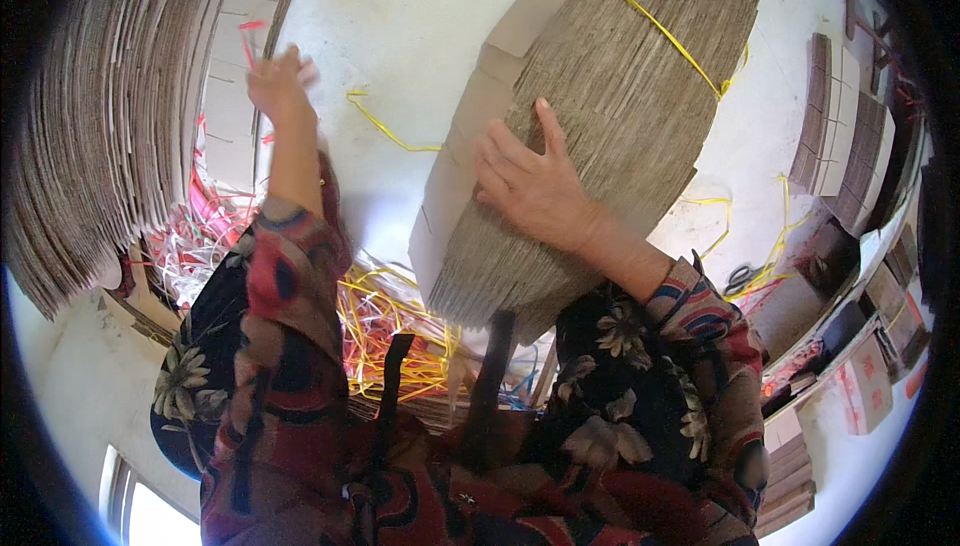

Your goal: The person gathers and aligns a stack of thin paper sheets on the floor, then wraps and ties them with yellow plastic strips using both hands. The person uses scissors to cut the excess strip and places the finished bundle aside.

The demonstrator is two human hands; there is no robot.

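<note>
My left hand [282, 88] is raised at the upper left, beside the tall stack of cardboard sheets. Motion smears its fingers. A short red plastic strip [250, 41] shows right by its fingertips; whether the hand grips it I cannot tell. My right hand [537, 186] lies with fingers spread on the edges of a thick bundle of cardboard pieces [620, 76] in front of me. A yellow strap [650, 18] runs across the far part of that bundle, with its tied ends at the right side.
A large stack of cardboard sheets [110, 106] fills the left. A loose yellow strap [395, 134] lies on the pale surface left of the bundle. Tangled red and yellow straps [395, 331] lie below it. Scissors [740, 279] and more cardboard bundles [828, 116] are at the right.
</note>
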